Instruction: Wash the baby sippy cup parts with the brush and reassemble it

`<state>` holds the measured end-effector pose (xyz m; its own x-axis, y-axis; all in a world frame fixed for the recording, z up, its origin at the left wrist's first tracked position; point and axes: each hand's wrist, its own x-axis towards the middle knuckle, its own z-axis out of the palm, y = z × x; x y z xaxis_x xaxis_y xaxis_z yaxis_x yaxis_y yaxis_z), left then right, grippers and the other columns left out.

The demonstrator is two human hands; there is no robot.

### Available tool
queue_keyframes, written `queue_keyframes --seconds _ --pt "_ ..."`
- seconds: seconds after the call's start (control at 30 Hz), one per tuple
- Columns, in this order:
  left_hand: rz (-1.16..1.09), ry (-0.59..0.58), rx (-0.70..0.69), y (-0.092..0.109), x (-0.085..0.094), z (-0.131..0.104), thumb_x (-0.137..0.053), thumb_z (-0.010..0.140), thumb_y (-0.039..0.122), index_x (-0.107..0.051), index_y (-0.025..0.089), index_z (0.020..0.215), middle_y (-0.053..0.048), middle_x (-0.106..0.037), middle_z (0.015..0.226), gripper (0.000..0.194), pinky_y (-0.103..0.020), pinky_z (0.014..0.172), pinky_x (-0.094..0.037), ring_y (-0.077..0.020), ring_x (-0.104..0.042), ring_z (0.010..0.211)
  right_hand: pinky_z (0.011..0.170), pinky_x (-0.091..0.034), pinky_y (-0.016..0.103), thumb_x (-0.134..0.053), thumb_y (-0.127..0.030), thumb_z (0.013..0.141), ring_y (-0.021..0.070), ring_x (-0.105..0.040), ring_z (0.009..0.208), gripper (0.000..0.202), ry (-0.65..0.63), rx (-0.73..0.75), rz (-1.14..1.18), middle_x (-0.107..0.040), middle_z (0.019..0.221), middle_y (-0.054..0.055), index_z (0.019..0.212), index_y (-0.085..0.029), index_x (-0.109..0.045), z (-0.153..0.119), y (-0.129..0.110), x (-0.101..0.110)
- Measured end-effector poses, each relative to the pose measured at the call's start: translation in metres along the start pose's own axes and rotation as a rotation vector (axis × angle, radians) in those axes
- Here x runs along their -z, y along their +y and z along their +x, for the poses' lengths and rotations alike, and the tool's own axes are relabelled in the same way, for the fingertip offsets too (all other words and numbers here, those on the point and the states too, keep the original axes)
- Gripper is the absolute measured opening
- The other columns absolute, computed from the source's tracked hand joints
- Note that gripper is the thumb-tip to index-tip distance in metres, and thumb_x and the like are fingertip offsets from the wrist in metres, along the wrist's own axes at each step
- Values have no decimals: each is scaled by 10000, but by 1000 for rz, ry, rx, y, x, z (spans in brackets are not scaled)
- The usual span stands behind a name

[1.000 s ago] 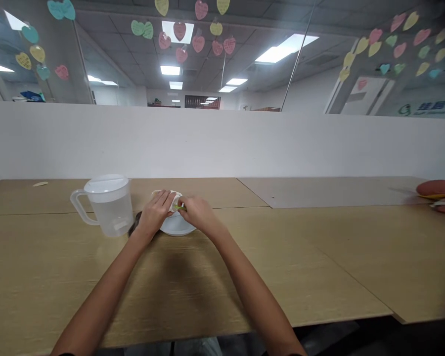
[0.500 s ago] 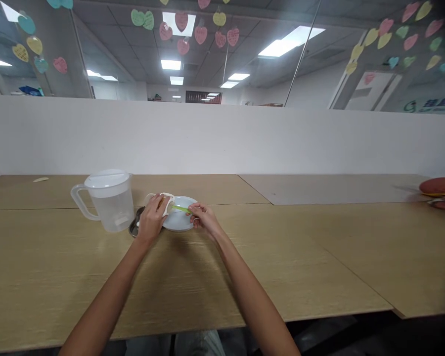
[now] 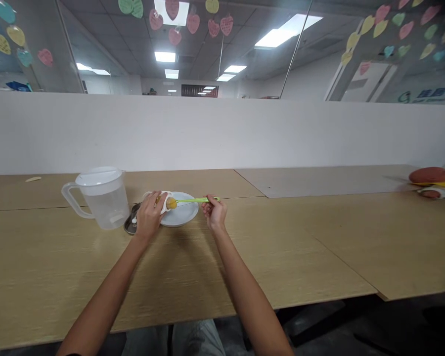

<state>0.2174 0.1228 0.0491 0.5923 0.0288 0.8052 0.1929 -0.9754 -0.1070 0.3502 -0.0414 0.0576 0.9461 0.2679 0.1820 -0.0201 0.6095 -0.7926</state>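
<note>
Clearly, both bare hands are at work over the round white plate (image 3: 180,212), which sits on the pale wood-toned bench (image 3: 267,247). The left hand (image 3: 149,216) has its fingers wrapped around a small white cup-like vessel (image 3: 166,203), laid over sideways with its opening towards the right, at the plate's left side. The right hand (image 3: 215,212) pinches the far end of a slim lime-green stick (image 3: 193,200) between its fingers, just beyond the plate's right rim. This stick lies roughly level above the plate, and its rounded yellow head (image 3: 171,203) is at the opening of the vessel; whether the two touch is too small to tell.

Just left of the left hand is a dark, shiny metal dish (image 3: 129,226) with a small white piece (image 3: 134,220) in it. Beside that stands a translucent plastic jug (image 3: 107,200), upright, with its lid on and its handle pointing left. At the bench's far right lies a reddish-orange object (image 3: 432,175), partly blurred.
</note>
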Motion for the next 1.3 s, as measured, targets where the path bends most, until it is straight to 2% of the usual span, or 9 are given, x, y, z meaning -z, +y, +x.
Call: queue_keyframes --seconds 0.1,0.2,0.33,0.43,0.63,0.77,0.93,1.03,1.3 --pt "14 2 36 -8 1 0 -542 844 244 -508 164 1281 -143 -540 1262 446 -403 1062 -337 -282 -470 1197 289 -168 184 -630 -345 669 57 -349 284 208 109 -7 68 -496 398 -50 654 -153 -551 7 -6 8" --pt "58 -5 87 -19 0 4 -533 842 220 -525 162 1270 -153 -536 1262 432 -422 1055 -341 -290 -465 1200 298 -161 168 -560 -340 740 42 -307 290 193 373 47 155 -424 386 -90 664 -180 -485 20 -8 24" --pt "48 -119 -19 -25 -6 22 -430 863 122 -583 167 1206 -159 -546 1266 378 -443 1077 -309 -279 -442 1248 300 -195 169 -491 -338 800 48 -311 302 187 599 93 82 -428 414 -88 687 -194 -451 32 0 40" --pt "-49 -198 -17 -23 -10 36 -454 844 100 -627 163 1137 -153 -574 1242 346 -445 1076 -309 -278 -463 1235 303 -228 174 -491 -341 800 55 -335 313 184 561 67 25 -449 436 -79 696 -193 -459 34 9 41" --pt "-724 -11 693 -18 7 34 -746 644 425 -588 189 1191 -91 -649 1136 616 -357 874 -472 -249 -599 1025 403 -391 201 -465 -321 803 88 -463 400 136 535 142 -40 -545 560 -38 786 -187 -480 35 29 40" --pt "-1263 -68 977 -10 30 13 -778 578 462 -593 162 1163 -93 -668 1089 682 -253 723 -491 -187 -633 896 509 -440 231 -440 -355 827 117 -534 495 210 476 199 -445 -641 721 23 894 -175 -527 31 51 44" --pt "-1344 -330 978 9 46 -23 -787 594 423 -621 153 1099 -95 -679 1048 597 -234 690 -473 -190 -633 874 667 -414 237 -456 -242 841 172 -623 753 202 219 148 -1175 -693 843 81 891 -163 -635 24 68 50" --pt "-1275 -421 887 21 42 -40 -791 591 399 -617 154 1094 -86 -675 1062 585 -257 760 -475 -210 -625 930 650 -392 240 -477 -186 832 183 -623 764 194 90 92 -1415 -694 849 100 882 -160 -663 23 72 53" --pt "-1208 -410 711 27 14 -54 -798 570 355 -598 149 1115 -89 -663 1111 616 -353 929 -451 -238 -603 1035 578 -367 231 -567 -96 708 139 -532 560 156 48 245 -1216 -612 584 33 597 -184 -631 21 77 55"
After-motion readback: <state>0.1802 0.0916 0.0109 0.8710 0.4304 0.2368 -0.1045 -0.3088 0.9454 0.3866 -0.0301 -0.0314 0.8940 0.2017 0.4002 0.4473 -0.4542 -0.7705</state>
